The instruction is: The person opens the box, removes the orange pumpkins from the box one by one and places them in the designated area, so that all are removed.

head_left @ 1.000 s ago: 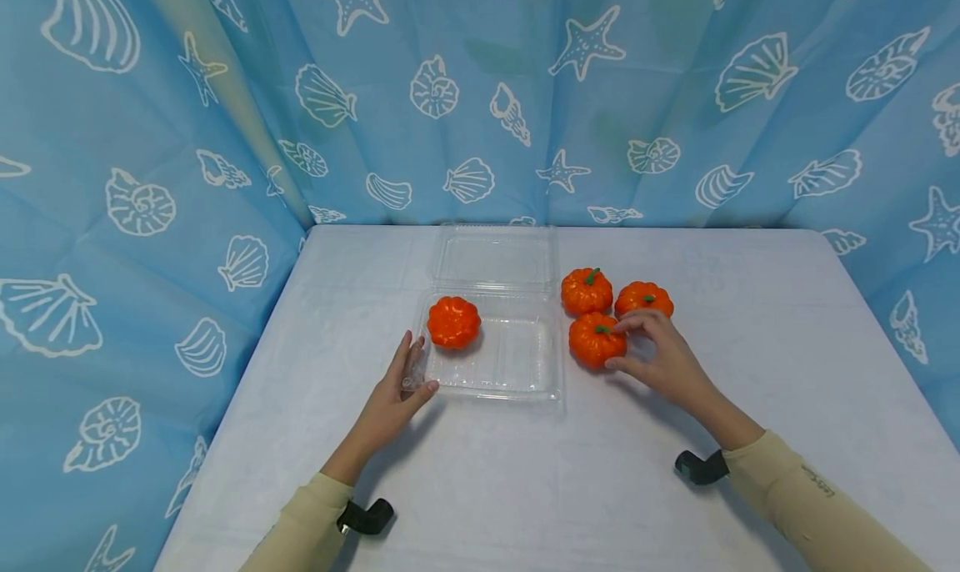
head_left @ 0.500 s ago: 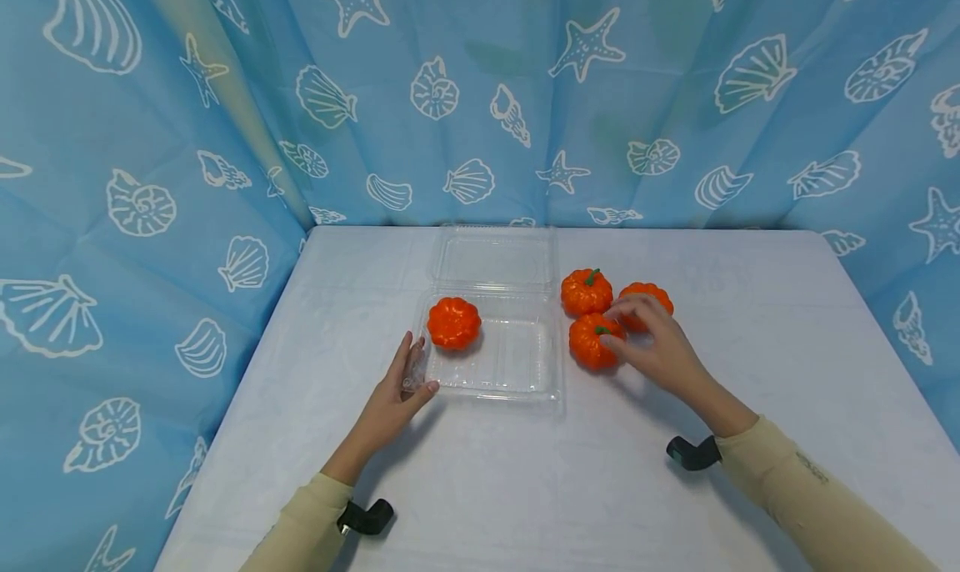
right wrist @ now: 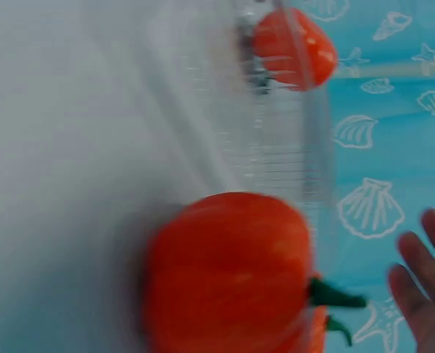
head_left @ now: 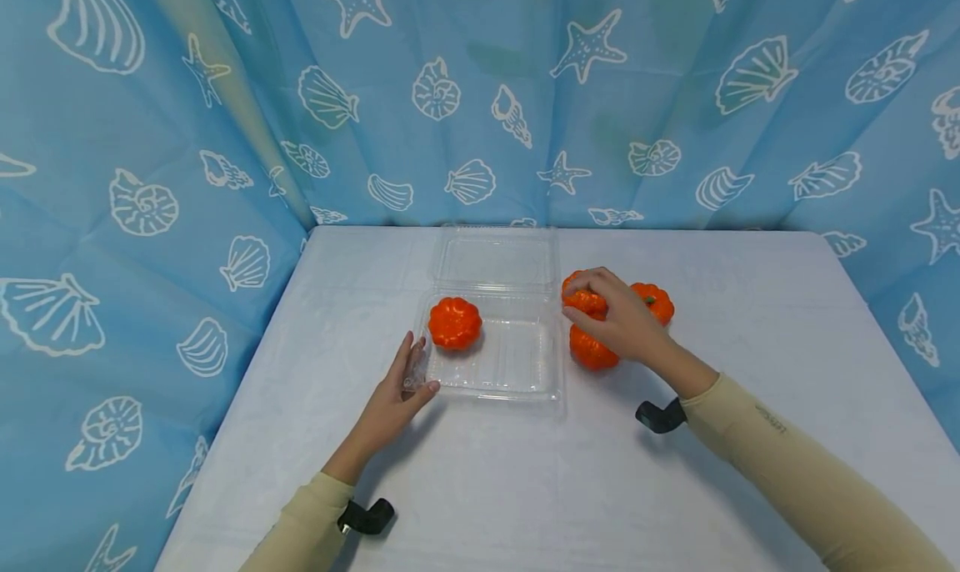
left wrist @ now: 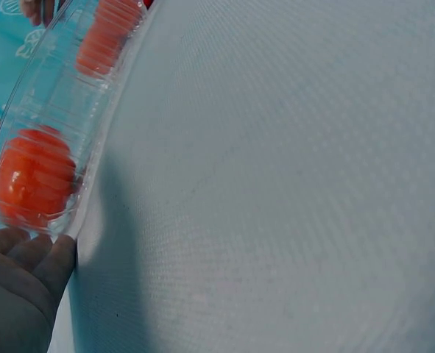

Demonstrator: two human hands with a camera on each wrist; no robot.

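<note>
A clear plastic clamshell container (head_left: 510, 351) lies with its lid (head_left: 495, 258) folded back; one small orange pumpkin (head_left: 454, 323) sits in its left part, no stem showing. My left hand (head_left: 386, 418) rests at the container's front left corner, straight fingers along the left side and thumb at the front. To the right, over the back left pumpkin (head_left: 587, 303) of a group of three, hovers my right hand (head_left: 618, 313), thumb and fingers spread apart. Partly behind this hand are the front pumpkin (head_left: 592, 349) and the right pumpkin (head_left: 655, 303). In the right wrist view the fingers (right wrist: 419, 265) stand clear of the green stems.
The white-covered table (head_left: 480, 489) ends at a blue curtain (head_left: 480, 97) with white shell prints, behind and at both sides. A black wrist camera (head_left: 367, 518) sits at the left sleeve, another camera (head_left: 660, 416) at the right sleeve.
My right hand has moved from the front pumpkin up and left to above the back left one. The right pumpkin has come more into sight. The left hand and container have stayed put.
</note>
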